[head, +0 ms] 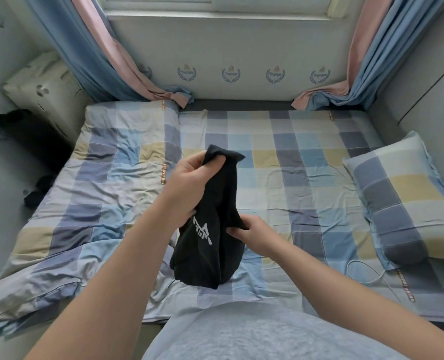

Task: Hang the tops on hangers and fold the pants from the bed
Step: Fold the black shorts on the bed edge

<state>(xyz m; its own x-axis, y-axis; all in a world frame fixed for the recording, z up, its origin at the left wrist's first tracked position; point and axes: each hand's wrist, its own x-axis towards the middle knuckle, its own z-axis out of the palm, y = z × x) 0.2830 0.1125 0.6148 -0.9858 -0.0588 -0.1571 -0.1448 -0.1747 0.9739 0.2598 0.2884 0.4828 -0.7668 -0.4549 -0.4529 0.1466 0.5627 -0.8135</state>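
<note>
Head view, one item: black garment point(215, 255), soft knit, bunched into a hanging bundle, with a white print point(202, 231) on its near face; whether it is a top or pants cannot be told. It is held up over the middle of the bed point(306, 152), its lower end close to the checked sheet near the front edge. Left hand point(189, 178) grips the upper end in curled fingers. Right hand point(257, 236) pinches a lower fold. Checked pillow point(397, 198) lies at the right edge, folded quilt point(98, 178) along the left.
</note>
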